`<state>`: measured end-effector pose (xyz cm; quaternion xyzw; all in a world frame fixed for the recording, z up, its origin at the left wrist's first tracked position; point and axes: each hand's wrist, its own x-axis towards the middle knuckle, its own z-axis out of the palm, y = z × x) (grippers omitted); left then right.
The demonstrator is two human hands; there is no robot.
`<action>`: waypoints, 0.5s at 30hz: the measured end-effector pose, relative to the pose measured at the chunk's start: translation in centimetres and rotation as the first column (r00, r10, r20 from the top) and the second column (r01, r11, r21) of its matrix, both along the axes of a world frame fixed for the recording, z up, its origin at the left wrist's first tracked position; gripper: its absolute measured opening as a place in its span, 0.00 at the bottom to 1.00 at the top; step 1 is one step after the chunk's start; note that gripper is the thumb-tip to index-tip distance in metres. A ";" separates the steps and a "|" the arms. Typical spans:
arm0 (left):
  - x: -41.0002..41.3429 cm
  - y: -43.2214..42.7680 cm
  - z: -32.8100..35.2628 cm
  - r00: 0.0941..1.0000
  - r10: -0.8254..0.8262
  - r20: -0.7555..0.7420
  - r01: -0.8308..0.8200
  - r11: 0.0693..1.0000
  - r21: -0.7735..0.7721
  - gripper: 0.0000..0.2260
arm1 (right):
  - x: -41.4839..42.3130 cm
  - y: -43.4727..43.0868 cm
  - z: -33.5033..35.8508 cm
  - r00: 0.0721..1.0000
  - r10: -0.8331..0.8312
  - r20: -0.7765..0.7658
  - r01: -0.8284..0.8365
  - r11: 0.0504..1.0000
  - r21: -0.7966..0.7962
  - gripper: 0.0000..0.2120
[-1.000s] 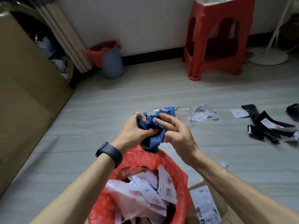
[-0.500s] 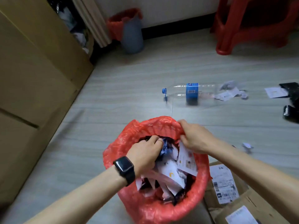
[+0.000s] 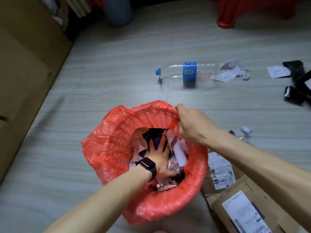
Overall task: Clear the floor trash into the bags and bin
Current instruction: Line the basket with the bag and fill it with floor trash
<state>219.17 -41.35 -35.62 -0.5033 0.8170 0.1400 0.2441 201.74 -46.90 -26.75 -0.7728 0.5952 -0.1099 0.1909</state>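
Spread wide with straight fingers, the left hand [image 3: 159,155], a black smartwatch [image 3: 148,165] on its wrist, presses down on the crumpled white paper and black wrappers [image 3: 178,152] that fill the red plastic bag [image 3: 109,142]; it holds nothing. The right hand [image 3: 190,126] grips the bag's far right rim, fingers curled round the gathered plastic. The bag stands on the grey tiled floor [image 3: 101,73] just in front of the person.

Beyond the bag and apart from it, a clear plastic bottle with a blue label and blue cap [image 3: 190,73] lies on its side, its base among torn white paper scraps [image 3: 227,74]. Farther right lie a white slip [image 3: 277,71] and black plastic wrappers [image 3: 294,91]. Just past the right forearm, small scraps [image 3: 245,131] sit on the floor. Under that arm, brown cardboard parcels with white shipping labels [image 3: 235,200] lie just beside the bag's right side. Along the left edge runs a large brown cardboard box [image 3: 25,64]. At the far side stand a grey-blue bin [image 3: 117,12] and a red plastic stool [image 3: 252,12].
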 end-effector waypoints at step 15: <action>3.5 -2.7 11.5 0.952 0.016 -0.307 0.047 0.979 0.199 0.41 | 0.2 0.4 0.7 0.998 -0.062 0.005 0.062 0.998 0.023 0.11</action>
